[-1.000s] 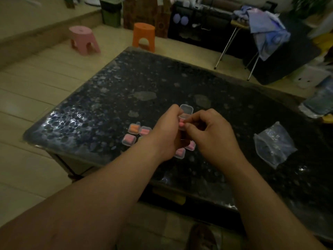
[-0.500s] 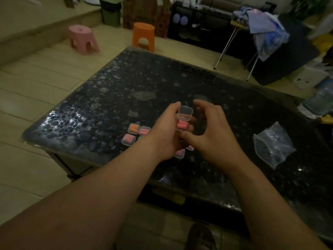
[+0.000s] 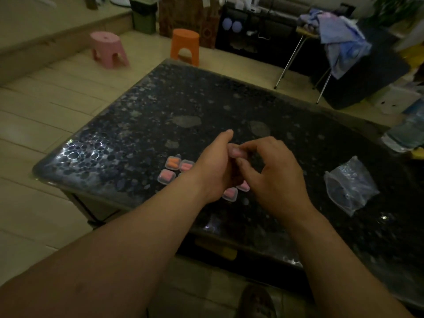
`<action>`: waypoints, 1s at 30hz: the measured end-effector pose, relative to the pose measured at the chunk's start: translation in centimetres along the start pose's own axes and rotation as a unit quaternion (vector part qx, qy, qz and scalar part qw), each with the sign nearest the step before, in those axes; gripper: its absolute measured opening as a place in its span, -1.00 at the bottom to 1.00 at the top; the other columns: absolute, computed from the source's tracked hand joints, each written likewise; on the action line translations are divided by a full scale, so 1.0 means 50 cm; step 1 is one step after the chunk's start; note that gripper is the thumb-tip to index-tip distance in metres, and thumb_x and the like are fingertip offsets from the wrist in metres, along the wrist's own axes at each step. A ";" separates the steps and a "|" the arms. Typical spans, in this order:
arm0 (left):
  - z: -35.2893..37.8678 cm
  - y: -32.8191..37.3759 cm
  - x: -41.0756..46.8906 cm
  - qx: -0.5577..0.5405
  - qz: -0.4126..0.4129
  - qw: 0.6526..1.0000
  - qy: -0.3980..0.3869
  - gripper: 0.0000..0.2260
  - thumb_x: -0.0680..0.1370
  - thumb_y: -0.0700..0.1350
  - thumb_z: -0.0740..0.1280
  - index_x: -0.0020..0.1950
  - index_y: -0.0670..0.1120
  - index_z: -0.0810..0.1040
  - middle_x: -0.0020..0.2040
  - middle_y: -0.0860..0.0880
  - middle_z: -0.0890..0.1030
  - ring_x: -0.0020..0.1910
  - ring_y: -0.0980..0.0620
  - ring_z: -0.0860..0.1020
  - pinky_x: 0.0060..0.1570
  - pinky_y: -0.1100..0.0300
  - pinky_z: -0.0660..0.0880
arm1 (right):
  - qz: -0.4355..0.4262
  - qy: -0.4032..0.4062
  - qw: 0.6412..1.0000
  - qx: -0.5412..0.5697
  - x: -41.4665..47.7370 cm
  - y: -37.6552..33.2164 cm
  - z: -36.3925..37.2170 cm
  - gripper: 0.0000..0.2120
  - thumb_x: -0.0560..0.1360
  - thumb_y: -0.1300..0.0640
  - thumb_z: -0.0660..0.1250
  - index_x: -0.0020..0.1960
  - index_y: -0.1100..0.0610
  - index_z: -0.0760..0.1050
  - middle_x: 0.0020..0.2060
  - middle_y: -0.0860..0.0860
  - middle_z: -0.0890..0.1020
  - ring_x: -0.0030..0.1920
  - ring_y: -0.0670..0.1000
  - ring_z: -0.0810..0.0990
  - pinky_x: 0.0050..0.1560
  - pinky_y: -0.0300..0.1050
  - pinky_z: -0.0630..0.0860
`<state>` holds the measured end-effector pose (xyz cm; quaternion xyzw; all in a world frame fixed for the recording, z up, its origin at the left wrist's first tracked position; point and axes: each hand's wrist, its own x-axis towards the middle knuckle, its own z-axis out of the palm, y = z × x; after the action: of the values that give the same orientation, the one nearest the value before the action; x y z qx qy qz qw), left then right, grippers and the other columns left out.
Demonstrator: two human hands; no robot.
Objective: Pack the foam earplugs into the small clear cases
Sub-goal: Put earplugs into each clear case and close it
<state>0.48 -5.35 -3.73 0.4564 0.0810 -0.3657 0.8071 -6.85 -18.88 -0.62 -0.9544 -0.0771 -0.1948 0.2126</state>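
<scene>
left hand (image 3: 213, 167) and right hand (image 3: 271, 174) meet above the table (image 3: 137, 134), fingers curled tip to tip; what they pinch is hidden, i cannot tell. filled cases (image 3: 166, 176) lie flat beneath, by the near edge, earplug direction too dim to read. plastic bag (image 3: 351, 187) lies well right; pink stool (image 3: 109, 50) and orange stool (image 3: 185, 45) stand beyond the far edge.

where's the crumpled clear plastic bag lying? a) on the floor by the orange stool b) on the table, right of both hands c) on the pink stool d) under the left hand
b: the clear plastic bag lies on the dark table, off to the right of the right hand.
</scene>
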 end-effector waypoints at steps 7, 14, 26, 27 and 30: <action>-0.005 -0.005 0.007 -0.030 -0.001 0.999 -0.039 -0.59 0.72 0.23 0.12 0.02 -0.08 0.52 0.21 -0.13 0.49 0.44 -0.12 0.47 0.57 -0.21 0.23 | -0.013 -0.003 1.000 -0.028 0.000 0.001 0.006 -0.82 0.61 -0.06 0.42 0.20 -0.13 0.62 0.04 -0.18 0.62 0.08 -0.14 0.55 0.14 0.04 0.57; 0.003 -0.012 0.002 0.013 0.012 1.000 0.012 -0.62 0.72 0.13 0.12 -0.20 -0.02 0.47 -0.27 -0.05 0.59 -0.04 -0.04 0.54 0.41 -0.10 0.39 | -0.009 -0.011 0.999 -0.030 -0.003 0.001 -0.002 -0.87 0.62 -0.07 0.42 0.16 -0.14 0.61 0.00 -0.22 0.60 0.06 -0.15 0.54 0.14 0.03 0.55; 0.021 0.019 -0.029 0.224 0.110 0.966 0.069 -0.59 0.73 0.20 0.16 0.36 -0.07 0.53 0.13 -0.14 0.71 -0.06 -0.04 0.63 -0.16 0.06 0.50 | 0.156 -0.089 0.980 0.083 -0.042 0.053 -0.063 -0.82 0.60 -0.08 0.50 0.13 -0.14 0.55 -0.04 -0.19 0.64 -0.07 -0.24 0.62 -0.14 -0.33 0.50; 0.015 0.030 -0.029 0.202 0.131 0.966 0.098 -0.60 0.74 0.19 0.15 0.32 -0.08 0.54 0.13 -0.15 0.71 -0.12 -0.02 0.60 -0.19 0.07 0.50 | 0.167 -0.105 0.979 0.051 -0.050 0.064 -0.055 -0.82 0.60 -0.08 0.51 0.13 -0.13 0.55 -0.03 -0.18 0.63 -0.07 -0.23 0.61 -0.12 -0.29 0.50; -0.012 0.047 -0.029 0.176 0.150 0.963 0.140 -0.62 0.75 0.15 0.15 0.28 -0.09 0.57 0.09 -0.11 0.71 -0.14 -0.01 0.58 -0.15 0.08 0.49 | 0.166 -0.165 0.972 -0.008 -0.078 0.075 -0.012 -0.84 0.59 -0.08 0.50 0.10 -0.13 0.57 -0.02 -0.16 0.60 -0.04 -0.17 0.59 -0.01 -0.16 0.58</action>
<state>1.13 -3.37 -1.81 0.6447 0.0582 -0.1816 0.7402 -9.76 -22.78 -3.12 -0.9744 0.0502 0.0030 0.2191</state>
